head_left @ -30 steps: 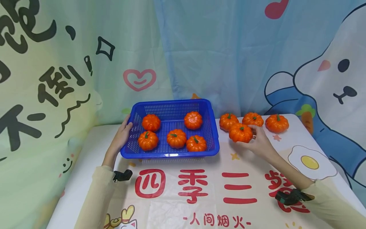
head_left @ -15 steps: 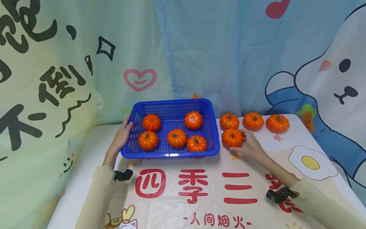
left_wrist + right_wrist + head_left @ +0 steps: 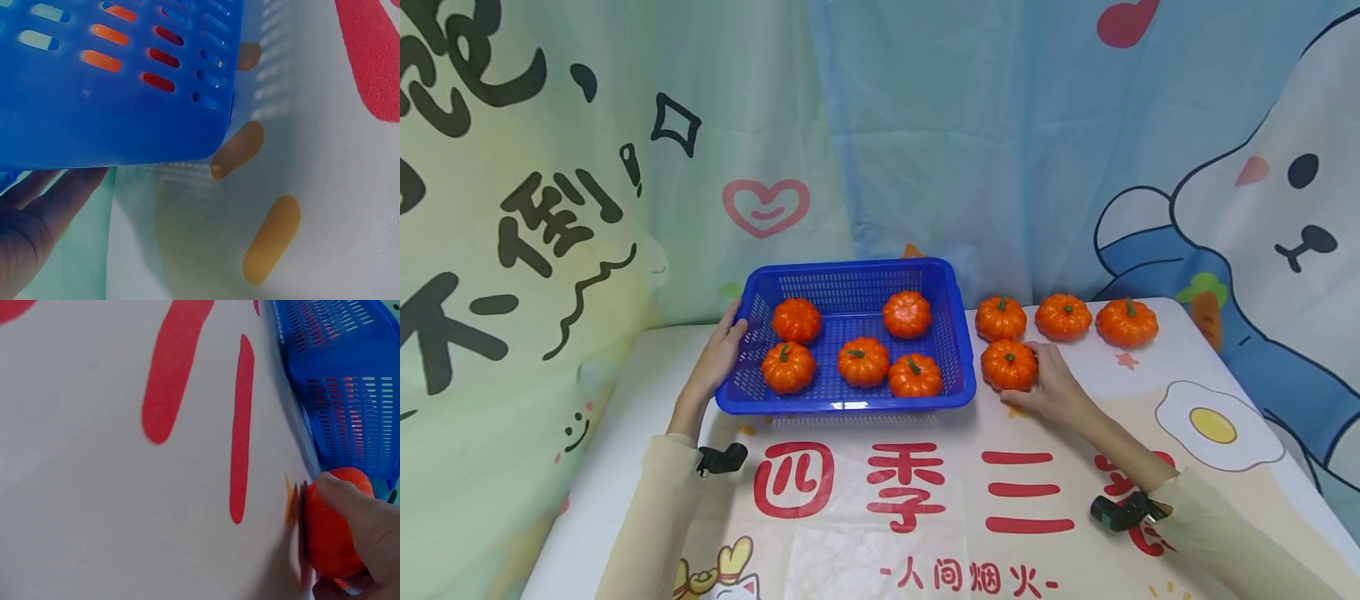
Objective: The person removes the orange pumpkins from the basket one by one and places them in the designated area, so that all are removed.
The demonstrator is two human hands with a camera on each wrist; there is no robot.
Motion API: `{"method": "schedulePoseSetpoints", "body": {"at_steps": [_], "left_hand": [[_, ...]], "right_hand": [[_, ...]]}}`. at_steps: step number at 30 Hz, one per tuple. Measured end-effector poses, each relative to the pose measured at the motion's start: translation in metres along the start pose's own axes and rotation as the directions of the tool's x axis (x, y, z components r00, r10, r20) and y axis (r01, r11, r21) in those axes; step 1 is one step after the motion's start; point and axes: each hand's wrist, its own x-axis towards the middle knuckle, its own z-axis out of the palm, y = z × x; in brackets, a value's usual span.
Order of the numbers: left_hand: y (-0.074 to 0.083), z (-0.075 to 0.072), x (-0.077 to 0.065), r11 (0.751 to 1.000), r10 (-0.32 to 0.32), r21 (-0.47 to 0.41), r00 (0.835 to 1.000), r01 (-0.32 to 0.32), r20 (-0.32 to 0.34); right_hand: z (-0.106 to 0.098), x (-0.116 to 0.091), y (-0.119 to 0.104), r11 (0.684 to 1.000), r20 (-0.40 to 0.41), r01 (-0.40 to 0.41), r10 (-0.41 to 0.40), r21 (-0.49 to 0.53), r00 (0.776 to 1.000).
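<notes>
My left hand lies along the left side of a blue plastic basket, its fingers straight. In the left wrist view those fingers reach up against the basket wall. Several small orange pumpkins stand in the basket, one of them a pumpkin near the middle. To the right of the basket, my right hand holds another orange pumpkin low at the table surface, thumb on the near side. The right wrist view shows the thumb across this pumpkin; the other fingers are mostly hidden.
Behind the held pumpkin, a pumpkin, a second pumpkin and a third pumpkin form a row along the table's back edge. A printed cloth covers the table. A patterned curtain hangs right behind.
My right hand has moved the pumpkin left and toward me, down to the table in front of the leftmost row pumpkin. In the last half second it barely shifts. The left hand stays put.
</notes>
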Motion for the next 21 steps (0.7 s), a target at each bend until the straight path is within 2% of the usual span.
{"method": "schedulePoseSetpoints", "body": {"at_steps": [8,12,16,21], "left_hand": [[-0.001,0.0,0.0,1.0,-0.002,-0.001,1.0,0.002,0.0],[-0.001,0.001,0.0,1.0,-0.001,-0.005,1.0,0.001,0.005],[-0.002,0.001,0.0,1.0,-0.002,-0.004,1.0,0.002,0.007],[-0.002,-0.001,0.002,1.0,0.006,0.002,1.0,-0.006,0.002]], "right_hand": [[-0.007,-0.004,-0.009,0.997,-0.007,-0.015,0.015,-0.073,1.0],[-0.019,-0.017,-0.024,0.99,-0.09,0.042,-0.055,-0.135,0.994],[-0.027,-0.04,-0.045,0.986,-0.147,0.151,-0.16,-0.075,0.976],[-0.027,-0.065,-0.065,0.976,-0.118,0.218,-0.214,0.014,0.97]]}}
